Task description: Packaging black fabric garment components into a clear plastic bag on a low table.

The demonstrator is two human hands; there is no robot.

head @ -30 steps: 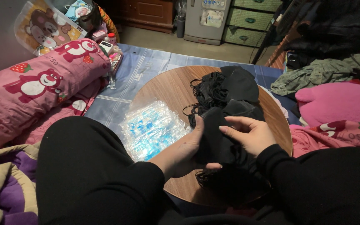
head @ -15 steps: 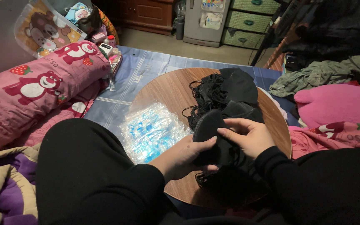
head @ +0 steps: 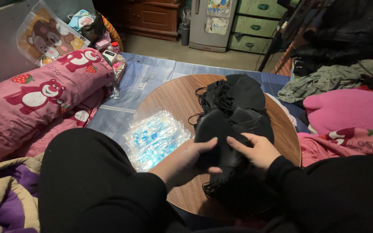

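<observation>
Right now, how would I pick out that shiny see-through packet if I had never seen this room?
Find the round wooden table in the middle. On its left part, beside the person's left hand, lies the clear plastic packet. It is glossy with light blue contents, unlike the pile of black fabric pieces heaped to its right.

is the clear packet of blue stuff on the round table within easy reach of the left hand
Probably yes: the clear packet lies just beside the left hand, nothing between them, though that hand now grips a black mask.

Your fingers point(head: 213, 141) press matt black cloth point(head: 229, 125); the counter point(head: 169, 97) is smooth wood; the packet point(head: 154, 138) is glossy plastic.
</observation>
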